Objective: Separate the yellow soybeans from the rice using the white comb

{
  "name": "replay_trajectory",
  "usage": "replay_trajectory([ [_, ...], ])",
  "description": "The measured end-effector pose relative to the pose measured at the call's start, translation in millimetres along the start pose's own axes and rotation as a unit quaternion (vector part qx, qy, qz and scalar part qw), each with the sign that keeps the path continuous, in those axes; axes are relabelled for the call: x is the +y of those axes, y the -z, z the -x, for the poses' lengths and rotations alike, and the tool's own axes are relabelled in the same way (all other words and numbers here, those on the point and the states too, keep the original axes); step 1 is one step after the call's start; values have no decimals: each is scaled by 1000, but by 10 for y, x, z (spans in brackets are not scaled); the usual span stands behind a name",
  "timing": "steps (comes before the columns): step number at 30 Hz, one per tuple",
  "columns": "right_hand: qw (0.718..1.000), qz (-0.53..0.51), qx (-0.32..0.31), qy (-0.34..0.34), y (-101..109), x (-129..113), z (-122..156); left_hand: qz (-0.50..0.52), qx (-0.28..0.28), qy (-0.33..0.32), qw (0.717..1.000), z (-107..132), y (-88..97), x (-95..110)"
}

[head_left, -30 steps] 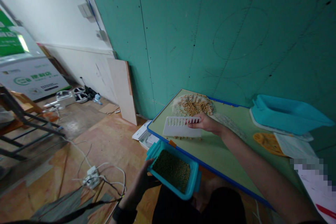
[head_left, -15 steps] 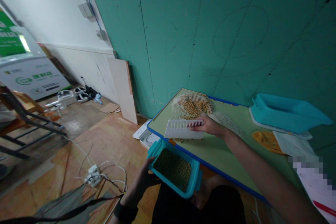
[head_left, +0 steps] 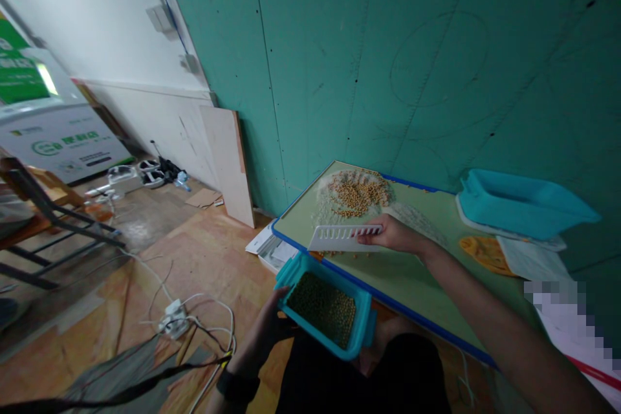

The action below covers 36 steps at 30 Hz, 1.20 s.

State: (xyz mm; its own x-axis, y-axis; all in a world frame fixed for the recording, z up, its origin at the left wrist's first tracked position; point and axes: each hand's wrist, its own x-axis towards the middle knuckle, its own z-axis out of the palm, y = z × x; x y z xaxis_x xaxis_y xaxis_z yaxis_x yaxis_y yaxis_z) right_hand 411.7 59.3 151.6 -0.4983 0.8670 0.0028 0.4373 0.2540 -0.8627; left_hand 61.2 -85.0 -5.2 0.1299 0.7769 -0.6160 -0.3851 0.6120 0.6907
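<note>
My right hand grips a white slotted plastic scraper standing on edge on the green table, close to its blue front rim. A few yellow beans lie just under the scraper. My left hand holds a teal rectangular container below the table edge; it is filled with small greenish beans. Farther back on the table sits a pile of yellow beans mixed with white grains.
A teal tray rests at the back right, with an orange cloth and papers beside it. A green wall backs the table. On the floor lie a power strip with cables, a leaning board and a metal frame.
The scraper has slid toward the table's front edge with a few beans before it, and has tilted lower. The container stays under the edge, shifted slightly up and right.
</note>
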Motion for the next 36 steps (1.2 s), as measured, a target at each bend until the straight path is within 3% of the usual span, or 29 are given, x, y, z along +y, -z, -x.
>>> replay_trajectory([
  [5, 998, 67, -9, -17, 18, 42, 150, 0, -1, -47, 999, -24, 53, -93],
  [15, 999, 38, -7, -37, 113, 67, 303, -14, 12, -35, 999, 82, -101, 40],
  [22, 999, 27, -10, -42, 95, 115, 435, -24, -4, -27, 999, 145, -212, 12],
  [27, 998, 46, 20, -33, -12, 131, 591, -30, -14, -49, 998, 178, -311, -99],
  [31, 996, 76, 40, -22, -143, 0, 803, -23, -11, -57, 998, 167, -344, -220],
  [36, 991, 108, 78, 12, -464, -197, 1130, -41, -7, -103, 994, 127, -340, -330],
])
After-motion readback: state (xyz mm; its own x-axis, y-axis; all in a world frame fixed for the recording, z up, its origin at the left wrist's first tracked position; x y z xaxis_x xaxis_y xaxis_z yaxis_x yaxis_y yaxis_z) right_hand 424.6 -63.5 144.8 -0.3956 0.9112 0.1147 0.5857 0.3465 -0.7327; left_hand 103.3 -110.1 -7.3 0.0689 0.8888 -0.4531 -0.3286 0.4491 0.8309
